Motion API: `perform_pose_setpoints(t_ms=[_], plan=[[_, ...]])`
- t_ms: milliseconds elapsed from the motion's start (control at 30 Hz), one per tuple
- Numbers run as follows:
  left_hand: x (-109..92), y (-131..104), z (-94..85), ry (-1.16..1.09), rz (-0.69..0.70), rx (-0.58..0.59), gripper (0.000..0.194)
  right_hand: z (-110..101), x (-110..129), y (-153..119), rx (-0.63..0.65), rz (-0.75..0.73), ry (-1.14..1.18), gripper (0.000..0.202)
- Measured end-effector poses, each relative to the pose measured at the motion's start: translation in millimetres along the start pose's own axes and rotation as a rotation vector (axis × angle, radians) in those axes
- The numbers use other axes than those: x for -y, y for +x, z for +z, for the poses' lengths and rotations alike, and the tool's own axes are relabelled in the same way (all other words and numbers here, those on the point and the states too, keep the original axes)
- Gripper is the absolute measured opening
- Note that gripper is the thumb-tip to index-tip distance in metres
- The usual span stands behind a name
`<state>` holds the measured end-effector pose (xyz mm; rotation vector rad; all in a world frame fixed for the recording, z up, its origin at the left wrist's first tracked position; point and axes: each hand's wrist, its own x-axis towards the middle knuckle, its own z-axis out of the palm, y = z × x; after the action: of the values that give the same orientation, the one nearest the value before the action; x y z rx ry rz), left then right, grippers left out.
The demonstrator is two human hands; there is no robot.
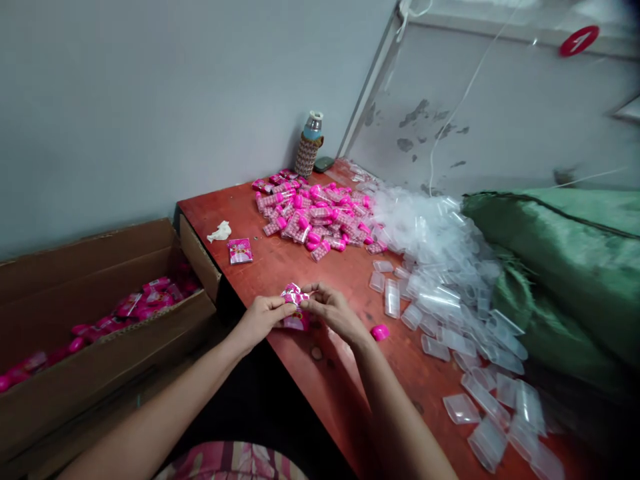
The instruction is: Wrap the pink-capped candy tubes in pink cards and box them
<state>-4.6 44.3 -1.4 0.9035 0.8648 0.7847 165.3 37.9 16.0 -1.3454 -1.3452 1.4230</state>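
My left hand (267, 317) and my right hand (331, 308) meet above the front edge of the red table. Between their fingertips is a shiny pink printed packet (297, 320), gripped by both hands, with its top crumpled. To the right of my right hand lies a loose pink cap (380, 332). A flat pink printed packet (241, 251) rests on the table beyond my left hand. Farther back is a heap of small clear containers with pink caps (320, 213), filled with pink balls.
Many clear empty plastic containers (445, 300) spread over the right side of the table (345, 380). A green sack (565, 260) stands behind them. At left, a cardboard box (197, 247) holds pink packets. A bottle in a knitted sleeve (307, 153) and white crumpled tissue (220, 231) stand farther back.
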Motion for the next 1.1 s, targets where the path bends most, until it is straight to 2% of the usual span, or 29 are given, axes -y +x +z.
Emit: perform_pose_setpoints(t_ms=[67,133,233,300,367,467,567,700,733,800,867,967,1100], plan=[[2.6,0.3,-1.3,-0.044,0.01,-0.087,0.02,-7.4,3.8,15.4,-0.132,0.045,-0.24,0.028],[3.5,0.3,-3.4,-0.078,0.013,-0.167,0.022,-17.0,9.2,37.5,-0.351,0.081,-0.462,0.035],[2.7,-0.5,-7.0,-0.124,-0.01,-0.254,0.024,-30.2,16.2,75.7,-0.567,0.133,-0.605,0.047],[1.5,-1.1,-9.5,-0.177,-0.026,-0.307,0.025,-35.4,17.3,97.7,-0.637,0.188,-0.664,0.051],[-0.2,-1.2,-12.1,-0.255,-0.037,-0.354,0.026,-38.0,15.1,112.6,-0.654,0.248,-0.697,0.048],[-3.9,-0.4,-15.4,-0.405,-0.06,-0.419,0.025,-40.0,9.1,118.4,-0.633,0.3,-0.708,0.041],[-7.5,0.7,-16.3,-0.563,-0.082,-0.492,0.019,-38.5,4.1,103.6,-0.611,0.269,-0.687,0.039],[-7.4,2.1,-14.7,-0.719,-0.073,-0.492,0.011,-18.7,0.6,52.9,-0.506,0.183,-0.539,0.034],[-6.6,2.6,-14.0,-0.744,-0.069,-0.48,0.01,-9.6,0.3,36.2,-0.455,0.157,-0.456,0.034],[-4.4,3.6,-11.9,-0.783,-0.061,-0.467,0.009,12.2,0.6,2.2,-0.309,0.075,-0.048,0.032],[-2.1,4.9,-8.5,-0.803,-0.05,-0.453,0.009,35.2,1.7,-26.5,-0.23,0.074,0.175,0.028],[0.6,6.7,-1.0,-0.806,-0.034,-0.423,0.008,61.5,2.2,-49.8,-0.258,0.059,0.301,0.025],[1.5,6.1,11.8,-0.815,-0.01,-0.39,0.008,73.0,-3.4,-52.7,-0.297,0.035,0.366,0.024]])
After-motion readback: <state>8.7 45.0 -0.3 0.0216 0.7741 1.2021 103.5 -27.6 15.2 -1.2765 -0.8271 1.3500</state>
